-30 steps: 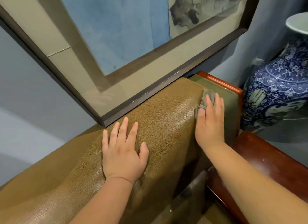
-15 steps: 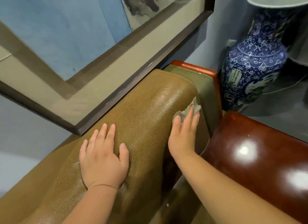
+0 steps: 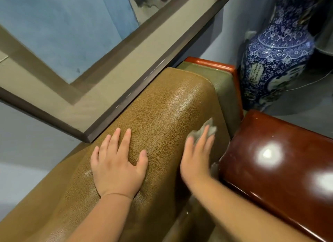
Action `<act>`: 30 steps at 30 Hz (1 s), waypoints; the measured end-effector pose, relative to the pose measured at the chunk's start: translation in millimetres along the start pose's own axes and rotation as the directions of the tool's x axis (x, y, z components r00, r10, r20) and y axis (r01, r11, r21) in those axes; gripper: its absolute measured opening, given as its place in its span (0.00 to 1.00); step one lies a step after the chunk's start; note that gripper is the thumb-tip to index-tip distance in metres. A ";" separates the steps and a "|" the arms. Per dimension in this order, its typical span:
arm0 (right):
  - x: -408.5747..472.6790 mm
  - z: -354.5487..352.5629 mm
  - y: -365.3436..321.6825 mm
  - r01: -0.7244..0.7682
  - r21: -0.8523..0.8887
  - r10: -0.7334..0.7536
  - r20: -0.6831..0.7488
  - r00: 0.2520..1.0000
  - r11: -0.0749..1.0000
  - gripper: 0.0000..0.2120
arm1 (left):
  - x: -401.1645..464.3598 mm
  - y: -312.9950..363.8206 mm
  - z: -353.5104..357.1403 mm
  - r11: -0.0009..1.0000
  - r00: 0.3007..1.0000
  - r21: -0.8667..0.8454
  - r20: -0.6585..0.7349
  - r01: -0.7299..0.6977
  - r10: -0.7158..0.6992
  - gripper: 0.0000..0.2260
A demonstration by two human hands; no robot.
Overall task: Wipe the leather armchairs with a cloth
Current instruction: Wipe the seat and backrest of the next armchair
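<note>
1. Left hand point(image 3: 117, 164) lies flat, fingers spread, on the pebbled tan leather backrest point(image 3: 162, 115).
2. Right hand point(image 3: 196, 159), fingers straight, presses a fuzzy grey cloth point(image 3: 207, 129) against the backrest's rounded right edge.
3. Glossy red-brown wooden arm point(image 3: 279, 160) just beside it.

The backrest point(image 3: 162, 119) was tan leather with a fine pebbled grain and a soft sheen along its rounded top. Just beside it, the armrest point(image 3: 273, 162) was dark red wood, lacquered smooth and glossy, with bright glare spots. The rail point(image 3: 212, 62) behind the backrest had the same polished wood. The cloth point(image 3: 209, 129) on the backrest looked grey, soft and matt. The vase point(image 3: 275, 50) beyond the armrest was glazed blue-and-white ceramic. The frame point(image 3: 144, 79) above the backrest was dark, satin-finished.
</note>
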State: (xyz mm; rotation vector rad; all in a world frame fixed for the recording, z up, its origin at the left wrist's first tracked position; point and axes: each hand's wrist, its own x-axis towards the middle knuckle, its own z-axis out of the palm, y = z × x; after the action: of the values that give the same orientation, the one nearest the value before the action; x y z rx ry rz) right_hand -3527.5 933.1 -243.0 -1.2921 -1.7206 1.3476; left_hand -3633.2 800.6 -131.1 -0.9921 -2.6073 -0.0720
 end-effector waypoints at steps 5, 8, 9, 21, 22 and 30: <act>-37.1 11.7 37.0 0.196 -0.286 -0.107 0.300 0.948 0.938 0.41 | 4.3 2.5 -3.1 1.000 0.998 -0.019 -0.068 -0.018 0.017 0.31; 58.9 -22.0 41.1 -0.033 -0.064 0.032 -0.014 0.999 0.997 0.36 | 1.6 4.3 -0.8 0.998 0.990 -0.012 -0.128 -0.067 0.065 0.29; 83.1 -31.4 41.5 -0.144 0.012 0.145 -0.041 0.989 0.989 0.37 | 1.8 5.7 0.9 0.997 0.988 -0.010 -0.133 -0.077 0.075 0.29; 49.4 -38.5 51.7 -0.298 -0.085 0.309 0.201 0.929 0.951 0.28 | 28.9 82.5 -17.7 0.961 0.947 0.180 0.280 -0.212 0.156 0.45; 82.5 -49.5 56.4 -0.368 -0.014 0.365 0.163 0.917 0.930 0.27 | 28.7 84.9 -13.1 0.945 0.951 0.215 0.241 -0.247 0.194 0.45; -17.4 -17.4 87.1 -0.299 -0.031 0.296 0.264 0.918 0.954 0.35 | 26.0 78.8 15.0 0.939 0.961 0.205 0.066 -0.276 0.268 0.45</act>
State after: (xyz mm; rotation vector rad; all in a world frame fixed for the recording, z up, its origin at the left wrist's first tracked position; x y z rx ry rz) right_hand -3477.6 924.5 -318.0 -1.4670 -1.7359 1.7730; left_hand -3604.4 879.1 -142.3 -1.2707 -2.4187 0.2913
